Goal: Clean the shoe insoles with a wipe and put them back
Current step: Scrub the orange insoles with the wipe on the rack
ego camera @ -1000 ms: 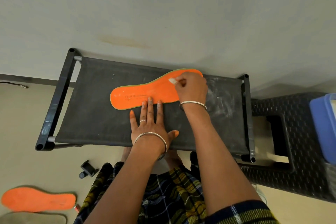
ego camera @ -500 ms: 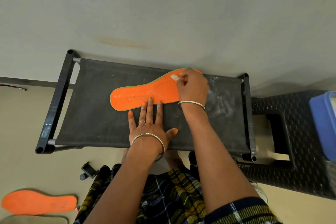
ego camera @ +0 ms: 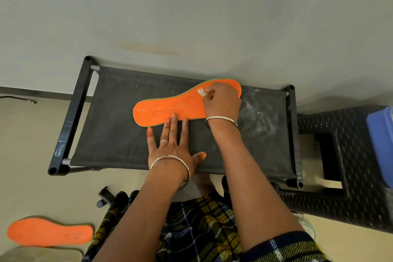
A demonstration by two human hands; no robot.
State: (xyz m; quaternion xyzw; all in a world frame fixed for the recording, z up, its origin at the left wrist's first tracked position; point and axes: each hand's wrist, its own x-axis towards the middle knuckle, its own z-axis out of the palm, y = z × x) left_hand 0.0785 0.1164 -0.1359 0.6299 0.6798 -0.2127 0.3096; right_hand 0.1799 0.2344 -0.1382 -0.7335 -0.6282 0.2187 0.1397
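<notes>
**A:** Head view. What do you have?

**B:** The insole (ego camera: pixel 170 108) lies flat on the black worktop (ego camera: pixel 114 134), toe end to the right. Your right grip (ego camera: pixel 223 100) is curled round a small wad of wipe (ego camera: pixel 201 92), pinching it against the forefoot. Your left grip (ego camera: pixel 172 144) lies flat with its fingers straight, fingertips (ego camera: pixel 174 115) pressing the insole's near edge.

**A:** What can go wrong?

**B:** Only the fingertips pin it, and only at the edge. Rub hard along its length and it may slide or buckle on the fabric. The wipe looks very small, though I can't judge that well from here; it may shred or slip from your fingers. White smears (ego camera: pixel 257 112) lie just beside the toe. Drag the insole across them and you dirty it again.

**A:** And the other one?

**B:** The second insole (ego camera: pixel 50 231) lies on the floor at lower left, well apart.
</notes>
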